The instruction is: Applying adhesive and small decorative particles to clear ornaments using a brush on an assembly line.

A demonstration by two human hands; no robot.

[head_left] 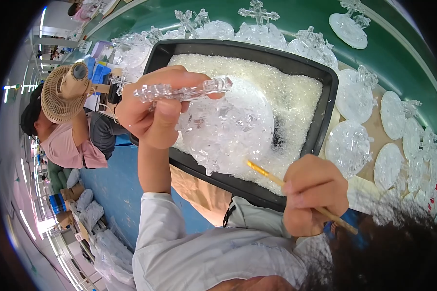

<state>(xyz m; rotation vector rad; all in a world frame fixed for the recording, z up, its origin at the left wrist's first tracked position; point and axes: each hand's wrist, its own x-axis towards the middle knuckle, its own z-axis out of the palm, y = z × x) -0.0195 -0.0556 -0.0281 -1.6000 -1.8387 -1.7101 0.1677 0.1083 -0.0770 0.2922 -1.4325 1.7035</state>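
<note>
My left hand (153, 109) is closed round the clear upper part of a transparent ornament, a cross-like piece on a round base (250, 109). The disc is tilted over the black tray, its face partly covered with clear bits. In my right hand (315, 191) is a thin paintbrush (273, 178) with a wooden handle and a golden-yellow end. That end points at the lower edge of the ornament; whether it touches I cannot tell. White glittering granules (296, 82) fill much of the tray (331, 104) beneath.
Several similar clear ornaments stand along the green table (306, 12) behind the tray and to its right, including one disc (348, 148) close to the tray. At left, a beige fan (63, 94) stands before a seated person in pink (65, 145). Bags and boxes (90, 208) lie beyond the blue floor.
</note>
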